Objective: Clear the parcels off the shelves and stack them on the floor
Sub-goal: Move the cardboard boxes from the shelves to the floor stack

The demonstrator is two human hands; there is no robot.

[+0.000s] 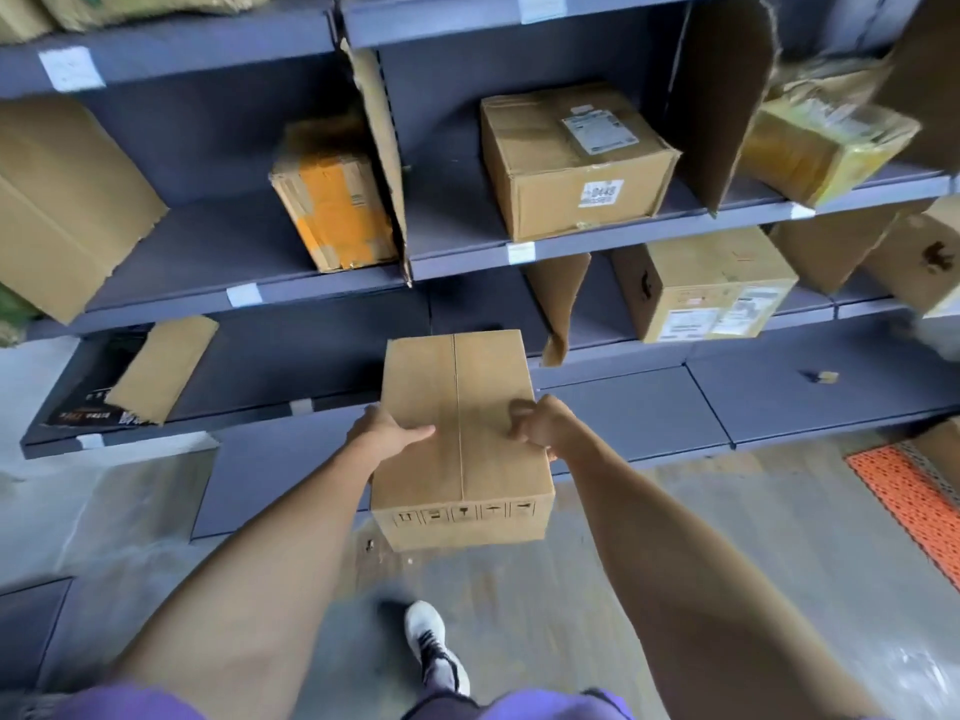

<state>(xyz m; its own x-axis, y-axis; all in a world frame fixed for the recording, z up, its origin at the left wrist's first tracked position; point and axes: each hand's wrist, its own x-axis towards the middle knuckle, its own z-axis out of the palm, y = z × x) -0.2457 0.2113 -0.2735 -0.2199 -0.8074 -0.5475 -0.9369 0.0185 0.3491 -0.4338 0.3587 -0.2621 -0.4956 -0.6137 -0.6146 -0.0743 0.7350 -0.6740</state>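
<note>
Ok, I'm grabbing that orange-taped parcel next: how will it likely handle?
The orange-taped parcel stands tilted against the cardboard divider, so it may topple once nudged. Its glossy tape probably makes it slippery. The rumpled wrapping suggests its sides may give under a squeeze.

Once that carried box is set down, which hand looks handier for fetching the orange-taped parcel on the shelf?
Probably the left. Both hands now grip the carried box, the left hand on its left edge, the right hand on its right. The orange-taped parcel sits up and to the left, on the left hand's side.
</note>
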